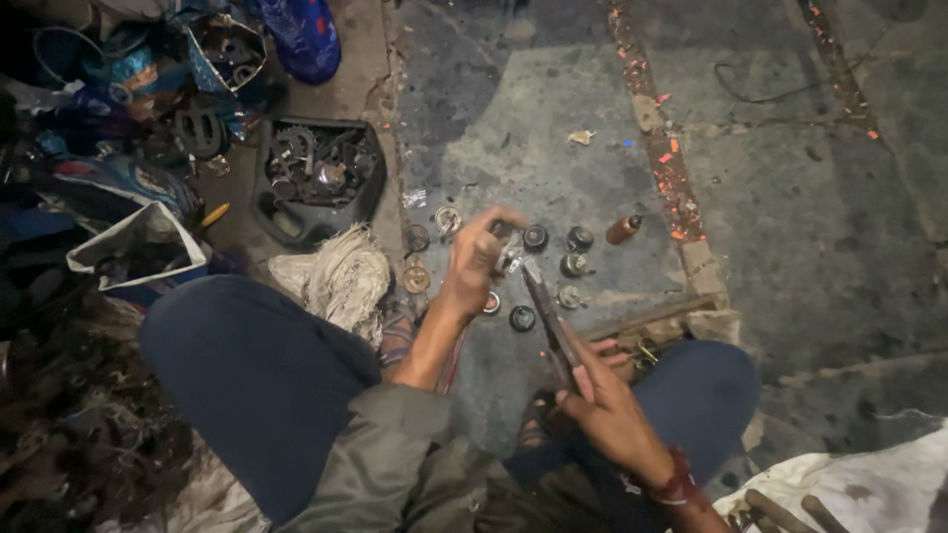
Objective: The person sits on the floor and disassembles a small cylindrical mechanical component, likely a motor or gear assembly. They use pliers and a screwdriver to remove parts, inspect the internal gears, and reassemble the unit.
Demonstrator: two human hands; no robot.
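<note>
I squat on a dirty concrete floor. My left hand (476,259) pinches a small metal part (510,253) at chest height. My right hand (604,397) grips the handles of dark pliers (549,321), whose jaws reach up to that metal part. Below and around the hands, several small round metal parts (534,237) lie scattered on the floor, some dark, some brassy (416,279).
A black tray (273,210) of gears and greasy parts stands at upper left beside bags of scrap (138,242). A bundle of pale rag waste (341,276) lies by my left knee. A small brown bottle (623,229) stands on the floor. White cloth (869,489) with tool handles lies lower right.
</note>
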